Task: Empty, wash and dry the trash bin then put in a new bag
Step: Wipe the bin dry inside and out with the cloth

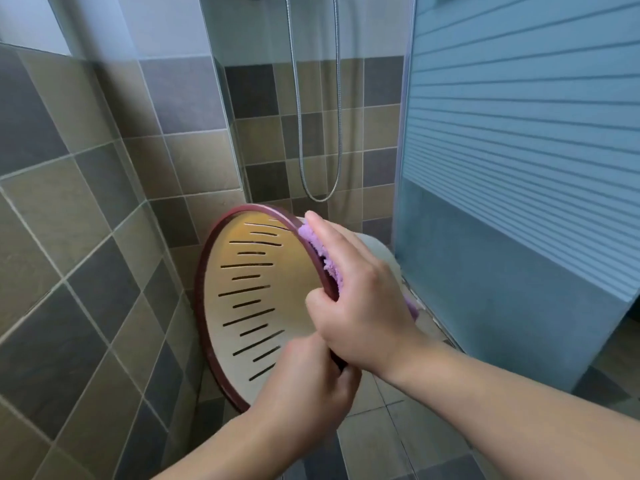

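Two hands: both of ours are on the bin, held up in front of us over the tiled floor, its open mouth turned toward us and to the left.
Bin: cream plastic trash bin with slotted walls and a dark red rim (242, 289); its long axis runs away from us, toward the tiled wall and the shower corner.
Left hand (304, 379): fingers curled round the rim at its lower right, steadying it.
Right hand (360, 299): thumb inside, fingers outside, pinching a fluffy purple cloth (320, 251) against the rim's upper right edge.
Relation that matters: the cloth sits on the rim just above the left hand's grip, so we judge the wipe must travel up and round the rim, away from that grip.
Nearer hand: the right is the one on the cloth; the left only holds.
Stage: we judge this the drying step; no new bag in view.
Behind: metal shower hose (318, 188) hangs on the wall, striped glass door (519, 133) to the right.
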